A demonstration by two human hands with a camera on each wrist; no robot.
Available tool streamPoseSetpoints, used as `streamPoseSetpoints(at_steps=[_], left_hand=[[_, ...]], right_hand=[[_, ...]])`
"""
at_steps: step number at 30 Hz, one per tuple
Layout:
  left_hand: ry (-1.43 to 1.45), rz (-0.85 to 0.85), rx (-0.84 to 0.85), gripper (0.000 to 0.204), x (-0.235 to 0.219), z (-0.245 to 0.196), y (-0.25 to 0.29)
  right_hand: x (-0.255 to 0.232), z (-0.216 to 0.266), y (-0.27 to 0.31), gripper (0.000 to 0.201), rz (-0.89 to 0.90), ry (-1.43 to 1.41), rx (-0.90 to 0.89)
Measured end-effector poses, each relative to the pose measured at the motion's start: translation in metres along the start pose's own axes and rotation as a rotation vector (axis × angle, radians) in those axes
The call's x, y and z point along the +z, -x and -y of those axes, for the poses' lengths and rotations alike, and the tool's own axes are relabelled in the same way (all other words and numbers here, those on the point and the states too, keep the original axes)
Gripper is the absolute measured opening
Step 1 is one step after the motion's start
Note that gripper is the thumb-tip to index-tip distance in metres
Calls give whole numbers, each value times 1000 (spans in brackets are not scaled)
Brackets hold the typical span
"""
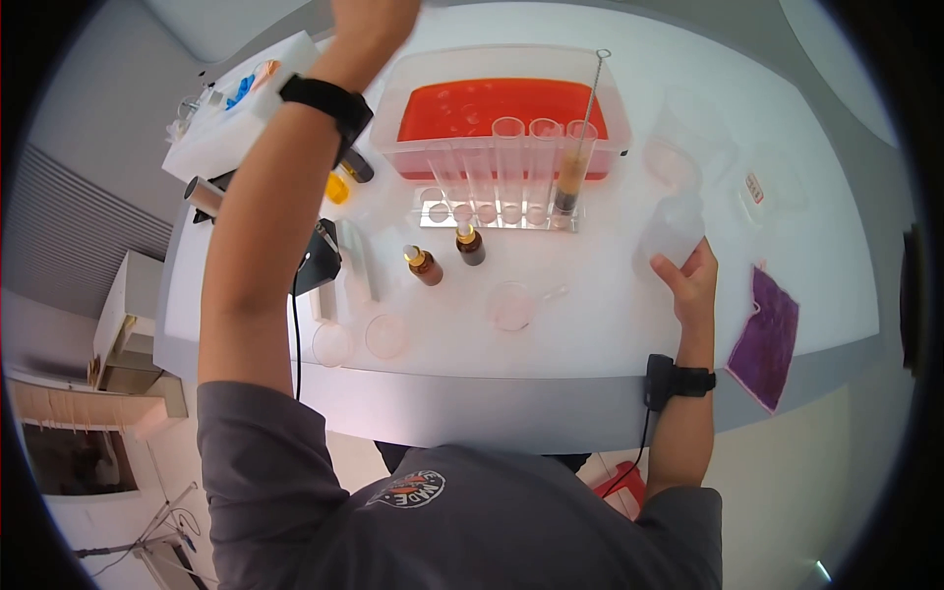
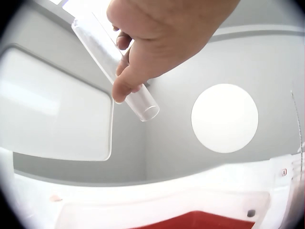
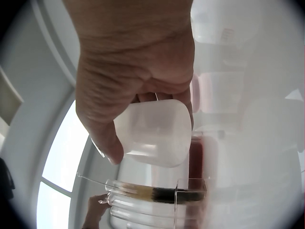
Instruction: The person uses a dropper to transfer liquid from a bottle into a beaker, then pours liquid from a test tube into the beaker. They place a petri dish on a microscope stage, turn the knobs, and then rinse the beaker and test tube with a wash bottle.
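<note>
High at the far side of the table, my left hand [image 1: 379, 22] is partly cut off by the top of the head view. In the left wrist view it grips a clear test tube [image 2: 98, 51], tilted, between thumb and fingers. My right hand [image 1: 694, 280] holds a translucent white plastic container [image 1: 673, 231] over the right part of the table; its fingers are mostly hidden behind it. Several clear tubes [image 1: 508, 162] stand in a clear rack [image 1: 462, 223] between the hands. A brush [image 1: 573, 177] with tan and black bristles is in the rightmost tube.
Behind the rack sits a clear tub [image 1: 619, 108] of red liquid [image 1: 492, 108]. Two brown dropper bottles [image 1: 425, 267] [image 1: 471, 246] stand in front. Shallow clear dishes [image 1: 385, 336] lie near the front edge, a purple cloth [image 1: 769, 334] at right, a white foam box [image 1: 211, 133] at far left.
</note>
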State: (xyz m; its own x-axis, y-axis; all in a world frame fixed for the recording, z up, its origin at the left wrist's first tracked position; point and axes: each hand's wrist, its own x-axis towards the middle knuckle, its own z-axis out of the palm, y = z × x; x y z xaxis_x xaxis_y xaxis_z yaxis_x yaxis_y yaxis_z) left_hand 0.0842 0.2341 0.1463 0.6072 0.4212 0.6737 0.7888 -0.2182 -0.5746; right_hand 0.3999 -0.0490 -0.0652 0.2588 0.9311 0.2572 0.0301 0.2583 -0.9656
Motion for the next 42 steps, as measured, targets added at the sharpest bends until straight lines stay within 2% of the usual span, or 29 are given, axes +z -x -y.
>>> streamPoseSetpoints(at_steps=[2, 5, 8, 9, 11, 12, 13, 15, 17, 19, 22, 27, 33, 42], left_hand=[[-68, 184, 129, 18, 29, -20, 33], [96, 367, -38, 29, 52, -25, 60], [524, 427, -442, 29, 37, -5, 54], [620, 384, -539, 40, 36, 6, 52], [866, 325, -682, 45, 33, 25, 53], [989, 291, -755, 47, 25, 34, 51], [1148, 237, -824, 15, -26, 27, 51], [1187, 321, -952, 20, -68, 27, 56], [1206, 306, -944, 32, -60, 30, 73], [1201, 189, -792, 50, -18, 39, 108], [1340, 320, -833, 49, -39, 22, 127], [1444, 330, -825, 41, -40, -6, 151], [1508, 450, -828, 35, -39, -26, 161], [1543, 429, -825, 27, -24, -41, 175]], right_hand=[[1, 0, 1, 63, -5, -16, 3], [1, 0, 1, 62, -10, -15, -18], [-1, -4, 1, 62, -1, -27, -5], [-1, -4, 2, 62, -3, -28, -1], [0, -4, 1, 62, -4, -34, 4], [0, -5, 1, 62, -9, -40, 7], [-1, -7, 2, 62, -13, -42, 12], [-2, -10, 0, 62, -19, -45, 13], [-3, -14, 1, 62, -29, -56, 11], [-3, -14, 0, 62, -21, -49, -10], [-4, -14, 1, 63, -15, -57, -14], [-5, -16, -1, 65, -8, -54, -7], [-7, -17, 0, 66, -6, -58, -6], [-5, -16, 0, 66, -20, -52, -4]])
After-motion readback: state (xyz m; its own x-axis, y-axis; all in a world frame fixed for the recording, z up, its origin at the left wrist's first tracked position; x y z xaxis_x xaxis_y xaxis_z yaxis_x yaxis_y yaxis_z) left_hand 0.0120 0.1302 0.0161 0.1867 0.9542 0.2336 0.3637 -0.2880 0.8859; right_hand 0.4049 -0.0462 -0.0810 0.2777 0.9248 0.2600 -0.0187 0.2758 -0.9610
